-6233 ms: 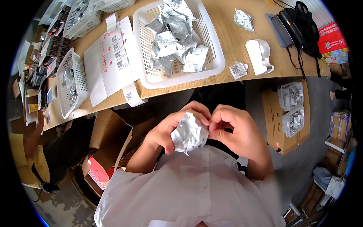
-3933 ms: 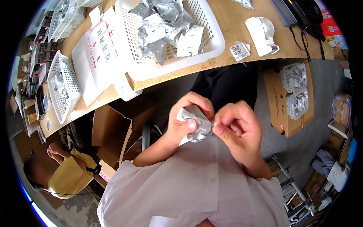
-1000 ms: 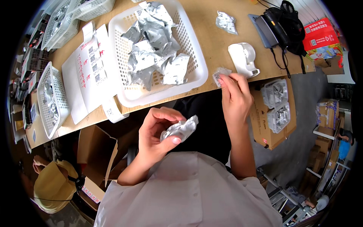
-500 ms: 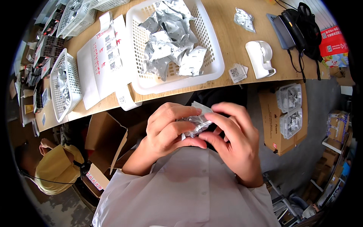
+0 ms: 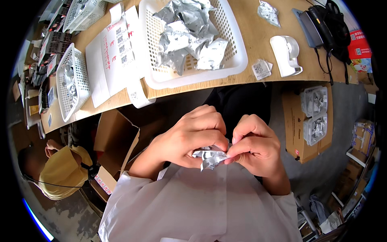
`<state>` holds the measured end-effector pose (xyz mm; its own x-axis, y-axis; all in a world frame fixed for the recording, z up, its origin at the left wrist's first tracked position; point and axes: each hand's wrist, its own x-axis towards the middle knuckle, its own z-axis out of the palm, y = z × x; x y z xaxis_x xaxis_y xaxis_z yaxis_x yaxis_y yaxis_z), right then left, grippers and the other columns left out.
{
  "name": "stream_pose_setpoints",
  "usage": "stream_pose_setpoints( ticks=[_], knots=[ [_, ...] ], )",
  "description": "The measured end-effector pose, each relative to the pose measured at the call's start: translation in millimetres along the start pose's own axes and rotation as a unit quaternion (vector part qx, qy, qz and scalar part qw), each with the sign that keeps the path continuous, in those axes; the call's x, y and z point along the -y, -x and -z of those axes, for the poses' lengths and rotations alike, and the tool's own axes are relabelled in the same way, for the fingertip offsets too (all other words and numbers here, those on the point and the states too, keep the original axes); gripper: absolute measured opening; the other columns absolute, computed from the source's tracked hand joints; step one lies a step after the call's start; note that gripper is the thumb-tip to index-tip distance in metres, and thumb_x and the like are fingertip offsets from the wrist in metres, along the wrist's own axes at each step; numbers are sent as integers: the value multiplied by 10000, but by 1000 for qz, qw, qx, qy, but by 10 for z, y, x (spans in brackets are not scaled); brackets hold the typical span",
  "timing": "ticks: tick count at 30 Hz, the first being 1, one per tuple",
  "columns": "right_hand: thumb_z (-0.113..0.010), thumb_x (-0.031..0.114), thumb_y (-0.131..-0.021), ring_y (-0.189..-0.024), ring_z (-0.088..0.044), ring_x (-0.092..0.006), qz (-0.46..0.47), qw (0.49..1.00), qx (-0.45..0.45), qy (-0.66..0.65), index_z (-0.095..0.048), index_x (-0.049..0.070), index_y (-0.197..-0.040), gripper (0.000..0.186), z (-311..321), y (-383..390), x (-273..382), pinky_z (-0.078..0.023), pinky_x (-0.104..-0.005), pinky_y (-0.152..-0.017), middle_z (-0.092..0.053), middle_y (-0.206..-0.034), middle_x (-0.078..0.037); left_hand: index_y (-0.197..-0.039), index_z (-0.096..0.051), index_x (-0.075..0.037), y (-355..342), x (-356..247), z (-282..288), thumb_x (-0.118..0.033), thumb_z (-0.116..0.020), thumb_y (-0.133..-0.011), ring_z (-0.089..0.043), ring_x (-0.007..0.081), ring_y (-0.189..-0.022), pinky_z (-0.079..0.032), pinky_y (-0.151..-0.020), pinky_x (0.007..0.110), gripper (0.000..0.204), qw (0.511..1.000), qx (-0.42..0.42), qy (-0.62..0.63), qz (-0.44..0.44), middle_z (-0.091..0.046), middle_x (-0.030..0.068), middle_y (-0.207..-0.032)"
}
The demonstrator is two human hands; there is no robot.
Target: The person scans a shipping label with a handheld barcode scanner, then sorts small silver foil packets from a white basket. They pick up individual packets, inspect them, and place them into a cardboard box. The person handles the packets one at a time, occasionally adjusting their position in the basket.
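A crumpled silver foil packet (image 5: 211, 158) is between my two hands, in front of my shirt and below the table edge. My left hand (image 5: 193, 135) curls over the packet from the left and hides part of it. The thumb and index finger of my right hand (image 5: 256, 147) pinch its right end. Just beyond on the table, a large white plastic basket (image 5: 155, 82) holds several similar silver foil packets (image 5: 181, 34). Another foil packet (image 5: 269, 13) lies by itself to the right of the basket.
A white tape dispenser (image 5: 284, 56) and small labelled bags (image 5: 262, 69) lie right of the basket. Label sheets (image 5: 102, 72) and a smaller basket (image 5: 82, 90) are to the left. An open carton (image 5: 109, 131) stands below the table. A person in yellow (image 5: 64, 173) sits at lower left.
The packet has turned and dropped slightly toward my shirt, now showing a folded foil end. My left hand has moved right over it, and my right fingers have closed into a pinch.
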<state>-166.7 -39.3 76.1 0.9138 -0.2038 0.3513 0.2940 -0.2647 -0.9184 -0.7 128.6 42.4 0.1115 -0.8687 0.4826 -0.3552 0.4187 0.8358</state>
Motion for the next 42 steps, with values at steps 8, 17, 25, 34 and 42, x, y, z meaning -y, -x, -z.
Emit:
stream_pose_setpoints(
  ticks=[8,17,25,34,42],
  knots=[
    [-934,182,-912,-937,-557,-137,-220,959,5,-180,-758,35,-1059,272,-85,199,-162,-474,-296,-792,-601,-1087,-37,-942,-759,-34,30,12,59,-122,-877,-690,-645,298,-807,-515,-663,406,292,988,-38,-150,12,-620,88,-959],
    [-929,106,-895,-864,-547,-153,-271,960,77,-7,-733,16,-959,224,-41,-90,12,-472,-292,-743,-583,-1048,-34,-962,-740,-51,88,26,71,-63,-876,-706,-622,277,-837,-552,-672,387,290,971,-35,-235,-14,-604,66,-984],
    [-883,67,-941,-982,-527,-157,-254,938,32,-235,-696,30,-906,194,-372,-73,-48,-483,-291,-846,-513,-1100,-43,-853,-737,-86,307,181,-22,-220,-953,-711,-602,249,-776,-473,-655,369,291,990,-133,20,33,-640,50,-907],
    [-906,3,-899,-897,-551,-146,-54,993,-48,-91,-707,19,-965,210,-540,34,-133,-477,-277,-790,-559,-1055,-59,-913,-740,-43,495,244,-219,-100,-977,-722,-642,202,-824,-488,-684,310,309,949,-161,256,90,-668,77,-960],
    [-921,98,-912,-906,-631,-180,-219,975,23,-31,-685,2,-1010,272,-298,-173,-27,-533,-327,-795,-656,-963,-44,-1052,-758,-41,411,110,61,-209,-904,-781,-702,287,-853,-574,-704,390,351,979,-134,-148,48,-711,80,-1036]
  ],
)
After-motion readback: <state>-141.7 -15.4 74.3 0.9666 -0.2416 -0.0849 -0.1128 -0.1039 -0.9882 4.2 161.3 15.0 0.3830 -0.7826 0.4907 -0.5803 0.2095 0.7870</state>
